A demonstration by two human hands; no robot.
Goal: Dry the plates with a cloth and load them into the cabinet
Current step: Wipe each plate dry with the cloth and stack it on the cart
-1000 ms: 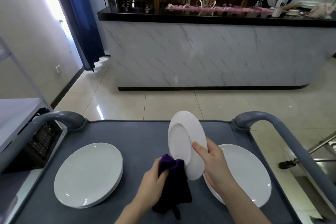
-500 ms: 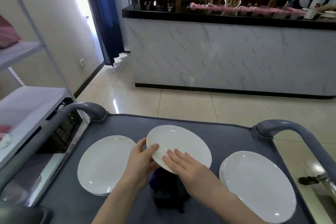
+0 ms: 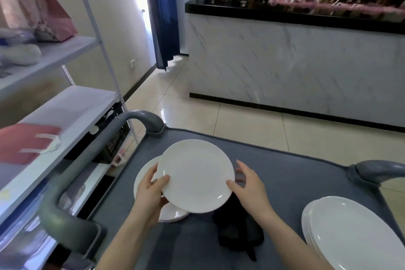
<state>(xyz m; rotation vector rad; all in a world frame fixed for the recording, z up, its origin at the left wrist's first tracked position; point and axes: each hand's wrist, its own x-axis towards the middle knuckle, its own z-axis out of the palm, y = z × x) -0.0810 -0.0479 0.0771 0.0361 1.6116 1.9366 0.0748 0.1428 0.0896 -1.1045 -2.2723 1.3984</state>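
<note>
So my left hand (image 3: pixel 151 188) pinches the plate (image 3: pixel 195 175) by its rim to hold it level just above the stack (image 3: pixel 142 178), while my right hand (image 3: pixel 249 184) steadies the opposite edge with spread fingers (image 3: pixel 243 166), the cloth (image 3: pixel 238 232) lying right of that stack.

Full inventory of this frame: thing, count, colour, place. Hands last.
round white plate: 1, white, held level over the left stack
left stack of white plates: 1 stack, white, cart's left side
right stack of white plates: 1 stack, white, cart's right corner
dark crumpled cloth: 1, dark purple, on cart between stacks
grey service cart: 1, grey, directly ahead
white metal shelf rack: 1, white, left of the cart
marble-fronted counter: 1, white with black top, across the floor
blue curtain: 1, blue, by the doorway
left hand: 1, grips the plate's left rim
right hand: 1, thumb on plate's right rim, fingers spread
</note>
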